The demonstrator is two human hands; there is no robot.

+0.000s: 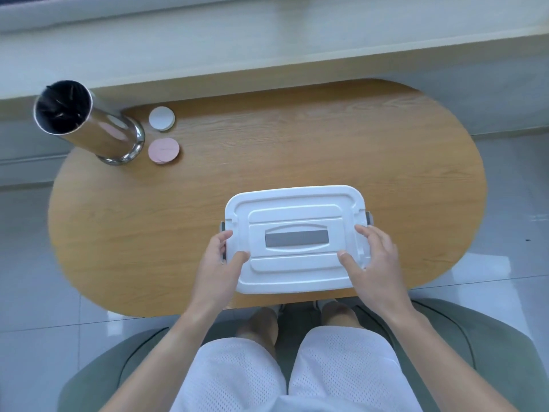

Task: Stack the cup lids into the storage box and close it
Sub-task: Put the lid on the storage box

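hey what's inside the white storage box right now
Can't tell. The white storage box has its lid on, with the left hand and right hand on its ends, so the contents are covered. Pink lids and a white lid lie outside.

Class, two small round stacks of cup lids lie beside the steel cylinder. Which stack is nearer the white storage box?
The pink round stack of cup lids; the white round stack of cup lids lies farther back from the white storage box.
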